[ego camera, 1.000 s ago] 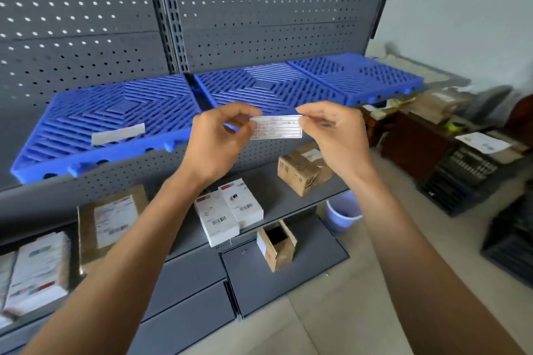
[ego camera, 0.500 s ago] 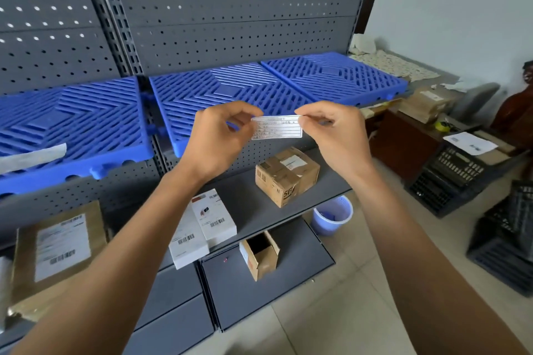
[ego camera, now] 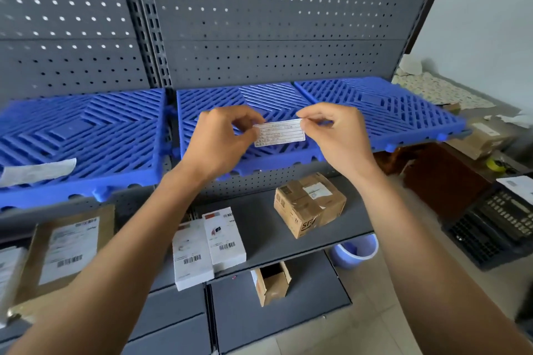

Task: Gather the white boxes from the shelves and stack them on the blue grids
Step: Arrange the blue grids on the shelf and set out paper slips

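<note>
Above blue grids (ego camera: 86, 135), label (ego camera: 279, 132) still pinched, view shifted left

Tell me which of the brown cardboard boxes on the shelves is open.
The small brown box on the lowest shelf, below the two white boxes: its top is open and looks dark inside. The taped carton on the shelf above is sealed.

Blue slatted grids (ego camera: 375, 101), white barcoded boxes (ego camera: 209, 242)

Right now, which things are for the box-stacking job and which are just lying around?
For the job:
white boxes
blue grids
both hands, left and right, pinching a label

Just lying around:
brown taped box
open carton
blue bucket
padded envelope
</note>
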Available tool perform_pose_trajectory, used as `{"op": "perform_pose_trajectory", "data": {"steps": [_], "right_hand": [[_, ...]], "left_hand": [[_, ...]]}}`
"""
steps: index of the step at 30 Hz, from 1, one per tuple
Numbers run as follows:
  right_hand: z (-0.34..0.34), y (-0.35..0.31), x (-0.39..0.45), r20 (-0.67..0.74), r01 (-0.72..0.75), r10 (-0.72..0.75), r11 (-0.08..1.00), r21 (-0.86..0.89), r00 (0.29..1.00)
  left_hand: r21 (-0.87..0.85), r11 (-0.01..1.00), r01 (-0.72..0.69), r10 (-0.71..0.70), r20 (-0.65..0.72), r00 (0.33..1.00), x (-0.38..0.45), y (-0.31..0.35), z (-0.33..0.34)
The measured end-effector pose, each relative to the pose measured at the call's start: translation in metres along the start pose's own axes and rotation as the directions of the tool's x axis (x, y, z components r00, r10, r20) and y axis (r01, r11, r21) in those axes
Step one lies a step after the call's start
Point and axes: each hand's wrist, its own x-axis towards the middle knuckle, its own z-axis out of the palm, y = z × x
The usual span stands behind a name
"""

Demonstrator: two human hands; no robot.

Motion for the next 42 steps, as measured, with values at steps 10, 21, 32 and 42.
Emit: {"op": "perform_pose_trajectory", "data": {"steps": [10, 21, 32, 42], "right_hand": [[0.003, 0.028, 0.024, 0.167, 0.096, -0.092, 0.995, -0.016, 0.982], [0.0, 0.035, 0.029, 0.359, 0.159, -0.142, 0.987, -0.017, 0.923], [-0.002, 0.034, 0.034, 0.34, 0.133, -0.136, 0.991, 0.033, 0.931], [0.0, 0.036, 0.03, 0.413, 0.195, -0.176, 0.981, -0.005, 0.894]], "left_hand": [[0.173, 0.969, 0.174, -0.175, -0.013, 0.985, 0.001, 0.007, 0.012], [0.195, 0.95, 0.243, -0.239, -0.044, 0.97, -0.007, 0.016, 0.012], [0.084, 0.95, 0.302, -0.283, -0.189, 0.94, -0.006, 0.016, 0.017], [0.186, 0.926, 0.328, -0.301, -0.16, 0.94, -0.015, 0.018, 0.019]]}}
